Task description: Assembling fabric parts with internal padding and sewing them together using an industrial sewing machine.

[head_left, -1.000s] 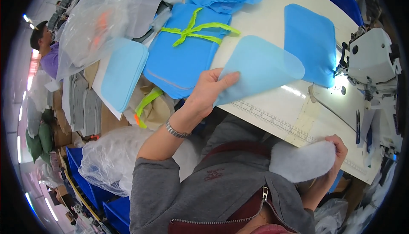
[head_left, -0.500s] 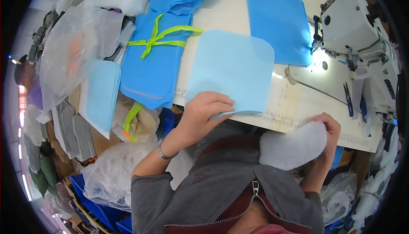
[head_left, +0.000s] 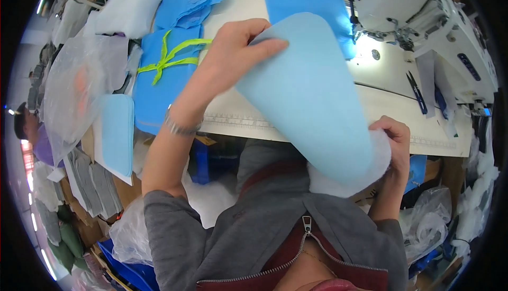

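The left hand (head_left: 235, 50) is closed on the upper left edge of the light blue sheet (head_left: 317, 100), thumb on the near face and fingers mostly hidden; the sheet hangs down and rightward from that pinch. The right hand (head_left: 396, 140) clamps the right edge of the white fluffy pad (head_left: 382, 150), partly behind the sheet's lower end.
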`<state>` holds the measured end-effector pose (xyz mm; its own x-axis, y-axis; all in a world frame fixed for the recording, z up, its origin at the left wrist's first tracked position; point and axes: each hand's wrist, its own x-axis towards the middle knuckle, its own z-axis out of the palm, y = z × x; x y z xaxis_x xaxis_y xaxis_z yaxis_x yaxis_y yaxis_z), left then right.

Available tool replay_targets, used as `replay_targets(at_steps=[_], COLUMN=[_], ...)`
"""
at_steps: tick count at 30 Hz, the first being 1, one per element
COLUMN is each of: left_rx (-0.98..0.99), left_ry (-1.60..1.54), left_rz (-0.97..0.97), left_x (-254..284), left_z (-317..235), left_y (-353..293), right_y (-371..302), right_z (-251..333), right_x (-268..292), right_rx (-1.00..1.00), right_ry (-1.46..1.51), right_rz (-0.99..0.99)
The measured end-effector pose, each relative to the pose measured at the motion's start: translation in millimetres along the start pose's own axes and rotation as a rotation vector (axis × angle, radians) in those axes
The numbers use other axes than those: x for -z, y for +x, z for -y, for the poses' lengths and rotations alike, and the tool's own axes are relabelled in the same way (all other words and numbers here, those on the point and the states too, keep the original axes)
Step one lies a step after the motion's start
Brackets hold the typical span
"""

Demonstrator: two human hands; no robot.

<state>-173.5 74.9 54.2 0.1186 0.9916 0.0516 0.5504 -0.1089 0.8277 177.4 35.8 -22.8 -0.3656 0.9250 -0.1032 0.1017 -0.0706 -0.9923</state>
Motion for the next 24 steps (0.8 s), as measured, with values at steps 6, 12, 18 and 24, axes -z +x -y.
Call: replay_targets(at_steps=[6,12,18,24], left_rx=[0.074,0.102,-0.040,-0.234], left_ry=[0.094,0.225,0.297,0.476], left_rz=[0.162,0.289,0.243,0.023], left_x=[-29,-36,-49,-67], left_z=[55,39,30,28], left_y=[57,71,80,82], right_y=[4,5,4,-7], right_z=[3,4,25,36], right_x=[24,24,-4,-8], right_rx=[0.051,0.086,0.187,0.154], right_ry=[0.038,0.140,-0.266,-0.499], right_rz=[0.213,0.313,0.409,0.454])
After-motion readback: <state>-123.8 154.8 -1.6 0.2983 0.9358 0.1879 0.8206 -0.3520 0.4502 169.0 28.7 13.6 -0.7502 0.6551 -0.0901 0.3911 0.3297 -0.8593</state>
